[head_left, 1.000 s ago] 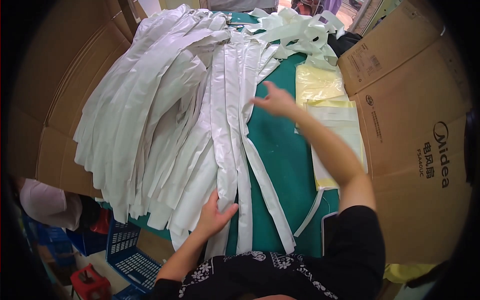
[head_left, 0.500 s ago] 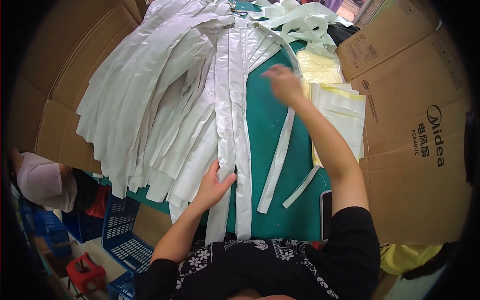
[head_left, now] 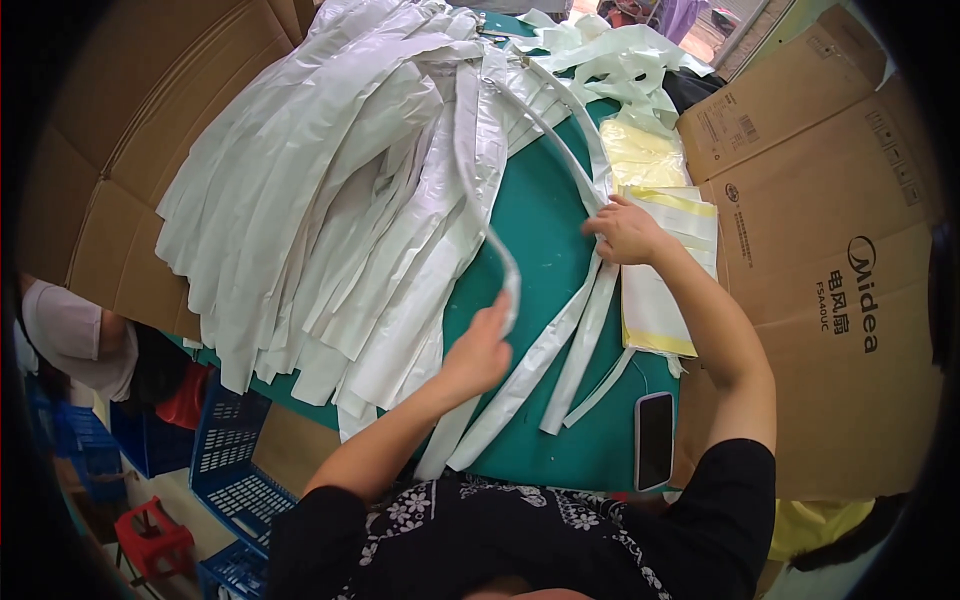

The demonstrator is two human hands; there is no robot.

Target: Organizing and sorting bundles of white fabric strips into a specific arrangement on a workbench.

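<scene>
Pinched in the left hand, a narrow white strip arcs up off the green counter.

Left grip is clamped on the strip's near end; the strip runs far toward the big pile of white plastic strips on the left. Right hand, fingers curled together, presses on flat white bands at the counter's middle. Just right lie yellow-edged bags; a phone sits near; cardboard boxes stand right.

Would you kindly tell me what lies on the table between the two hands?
In the head view, bare green tabletop lies between the left hand and right hand, crossed by white strips.
</scene>
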